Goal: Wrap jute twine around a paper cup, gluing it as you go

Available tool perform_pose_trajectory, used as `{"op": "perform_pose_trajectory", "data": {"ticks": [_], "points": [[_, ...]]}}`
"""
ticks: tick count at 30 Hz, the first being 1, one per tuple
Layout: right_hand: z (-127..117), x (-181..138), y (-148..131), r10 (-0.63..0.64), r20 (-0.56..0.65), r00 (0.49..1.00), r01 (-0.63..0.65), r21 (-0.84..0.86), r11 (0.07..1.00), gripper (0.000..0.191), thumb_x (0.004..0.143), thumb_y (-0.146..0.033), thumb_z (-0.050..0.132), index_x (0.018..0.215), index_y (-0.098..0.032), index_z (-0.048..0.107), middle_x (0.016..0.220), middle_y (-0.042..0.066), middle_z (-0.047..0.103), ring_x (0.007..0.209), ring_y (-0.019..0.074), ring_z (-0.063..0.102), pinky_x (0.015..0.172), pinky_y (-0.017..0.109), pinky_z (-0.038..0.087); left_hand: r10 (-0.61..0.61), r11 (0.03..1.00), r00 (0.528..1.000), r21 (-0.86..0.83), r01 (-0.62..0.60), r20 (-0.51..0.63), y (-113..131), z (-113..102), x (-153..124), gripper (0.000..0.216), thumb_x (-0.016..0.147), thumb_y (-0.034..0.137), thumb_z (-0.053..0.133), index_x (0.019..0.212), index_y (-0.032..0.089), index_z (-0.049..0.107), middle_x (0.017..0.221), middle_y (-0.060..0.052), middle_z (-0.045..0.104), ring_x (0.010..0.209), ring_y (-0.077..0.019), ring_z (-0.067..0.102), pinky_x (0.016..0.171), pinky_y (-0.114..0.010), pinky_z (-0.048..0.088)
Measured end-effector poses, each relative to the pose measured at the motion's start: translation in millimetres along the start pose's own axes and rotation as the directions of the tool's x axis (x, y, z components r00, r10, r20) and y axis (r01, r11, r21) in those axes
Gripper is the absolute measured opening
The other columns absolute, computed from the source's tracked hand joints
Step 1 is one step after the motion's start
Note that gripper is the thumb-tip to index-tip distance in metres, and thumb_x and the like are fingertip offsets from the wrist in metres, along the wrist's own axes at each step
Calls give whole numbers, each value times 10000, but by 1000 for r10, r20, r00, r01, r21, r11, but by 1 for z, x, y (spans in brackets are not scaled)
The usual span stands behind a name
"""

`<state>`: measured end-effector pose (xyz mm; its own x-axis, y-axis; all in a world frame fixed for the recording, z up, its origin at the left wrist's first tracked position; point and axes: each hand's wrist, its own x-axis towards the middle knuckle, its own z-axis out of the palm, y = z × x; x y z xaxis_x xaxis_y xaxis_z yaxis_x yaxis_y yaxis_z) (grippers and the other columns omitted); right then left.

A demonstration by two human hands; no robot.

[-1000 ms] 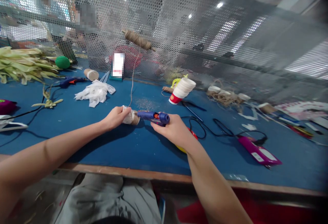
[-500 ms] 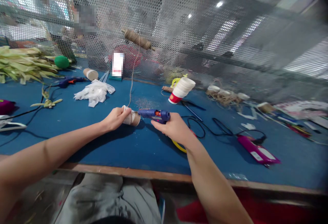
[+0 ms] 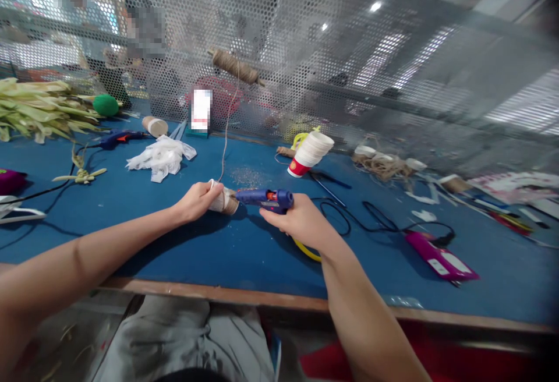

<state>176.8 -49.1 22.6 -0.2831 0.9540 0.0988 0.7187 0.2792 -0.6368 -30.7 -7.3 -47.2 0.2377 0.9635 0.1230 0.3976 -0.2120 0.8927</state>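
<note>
My left hand [image 3: 197,200] is closed around a paper cup [image 3: 227,201] partly wrapped in jute twine, lying on its side on the blue table [image 3: 244,248]. A strand of twine [image 3: 225,137] runs up from the cup to a twine spool [image 3: 234,67] mounted on the mesh screen. My right hand [image 3: 301,223] grips a blue glue gun [image 3: 266,198], its nozzle pointing left and touching the cup's wrapped end. A black cord [image 3: 345,219] trails right from the gun.
A stack of white paper cups [image 3: 311,152] lies behind my right hand. White lace [image 3: 161,157], a second glue gun [image 3: 120,137], a green ball [image 3: 105,105] and dried leaves [image 3: 39,108] sit at left. A magenta power strip [image 3: 439,255] lies at right. Perforated metal screen [image 3: 349,50] backs the table.
My right hand has shifted slightly right and the glue gun has levelled against the cup. My left hand and the cup have stayed put.
</note>
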Motion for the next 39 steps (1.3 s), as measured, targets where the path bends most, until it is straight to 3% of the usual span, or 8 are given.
{"op": "perform_pose_trajectory", "data": {"ticks": [12,27,39], "points": [[2,11,4,116,22,993,-118,62,991,186,644,-312,555,559,-149,529,409,-19,468,364,91,431,389,221,352,61,996,998,66,-61,-1,2,0,-4,405,780,446,326,582,136,495,527,22,370,512,-98,310,495,-222,272],[-2,9,-1,124,53,991,-128,76,989,182,645,-303,561,559,-146,531,383,-24,454,352,87,427,382,215,359,28,997,999,78,-26,-17,5,0,-4,382,774,434,325,546,151,446,515,31,327,503,-96,283,484,-226,235],[-3,8,-1,128,54,990,-132,71,989,172,645,-295,552,566,-143,538,384,-24,454,353,87,423,391,217,361,46,997,998,71,-43,-32,7,0,-6,394,769,425,336,592,126,521,511,18,403,511,-106,359,503,-225,285]]}}
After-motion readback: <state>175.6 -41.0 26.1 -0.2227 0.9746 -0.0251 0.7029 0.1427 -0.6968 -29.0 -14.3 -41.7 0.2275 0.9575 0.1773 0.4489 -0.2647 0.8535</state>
